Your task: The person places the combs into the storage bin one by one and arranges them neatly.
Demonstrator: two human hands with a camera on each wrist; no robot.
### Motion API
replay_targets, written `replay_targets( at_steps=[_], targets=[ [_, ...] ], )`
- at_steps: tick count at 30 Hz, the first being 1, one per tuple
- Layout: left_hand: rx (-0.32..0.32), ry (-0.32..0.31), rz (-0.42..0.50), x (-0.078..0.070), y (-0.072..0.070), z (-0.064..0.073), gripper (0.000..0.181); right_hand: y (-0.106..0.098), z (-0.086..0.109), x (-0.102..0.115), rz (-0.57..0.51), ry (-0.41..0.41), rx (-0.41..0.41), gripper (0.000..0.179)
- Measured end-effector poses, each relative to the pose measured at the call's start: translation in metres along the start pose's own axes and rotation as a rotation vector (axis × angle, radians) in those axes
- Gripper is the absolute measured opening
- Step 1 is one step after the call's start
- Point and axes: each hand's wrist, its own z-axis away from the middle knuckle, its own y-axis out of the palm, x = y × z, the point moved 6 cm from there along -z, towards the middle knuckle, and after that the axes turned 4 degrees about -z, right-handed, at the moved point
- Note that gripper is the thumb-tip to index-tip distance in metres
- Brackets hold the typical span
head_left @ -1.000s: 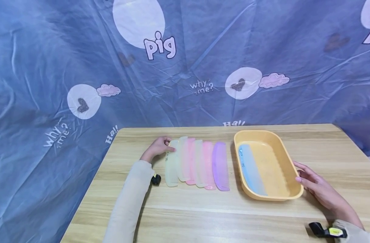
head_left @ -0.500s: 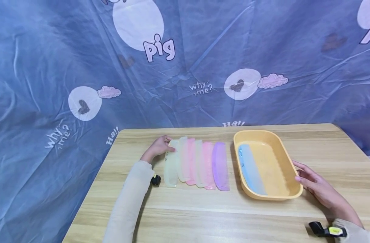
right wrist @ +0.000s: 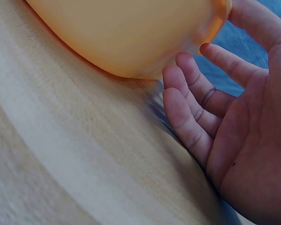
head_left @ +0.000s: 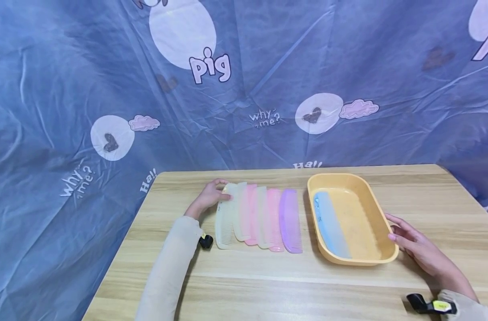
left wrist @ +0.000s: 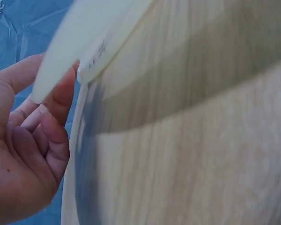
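My left hand (head_left: 212, 195) pinches the top of the leftmost pale green comb (head_left: 224, 225), thumb in front. In the left wrist view this held comb (left wrist: 77, 40) stands raised at an angle over another pale comb (left wrist: 96, 58). To its right, several overlapping combs lie in a row, pale green and pink. A purple comb (head_left: 290, 220) lies at the row's right end. My right hand (head_left: 418, 247) grips the right wall of a yellow plastic basin (head_left: 382, 207), thumb over the rim and fingers outside. Inside the basin, a blue comb (head_left: 331, 225) rests along the left side.
All this is on a wooden table (head_left: 268, 290). A blue printed cloth (head_left: 235, 147) hangs behind the table's far edge. Black wrist devices sit at both sleeves, the left one (head_left: 206, 241) close to the held comb.
The lower end of the held comb has swung slightly left, showing more of its teeth beside the neighbouring comb. The right hand and the basin stay where they were.
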Motion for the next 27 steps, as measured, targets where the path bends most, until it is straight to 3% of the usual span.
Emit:
replay_targets(
  at_steps=[10,17,27],
  targets=[
    [-0.069,0.024,0.104,-0.016,0.006,-0.003,0.056,0.0,-0.001,0.001,-0.029,-0.007,0.02,0.064],
    [-0.072,0.058,0.214,-0.036,0.026,-0.003,0.058,0.002,-0.001,0.002,-0.067,-0.015,0.038,0.064],
    [-0.159,0.089,0.309,-0.071,0.053,0.0,0.052,0.003,-0.001,0.003,-0.082,-0.007,0.044,0.064]
  ],
)
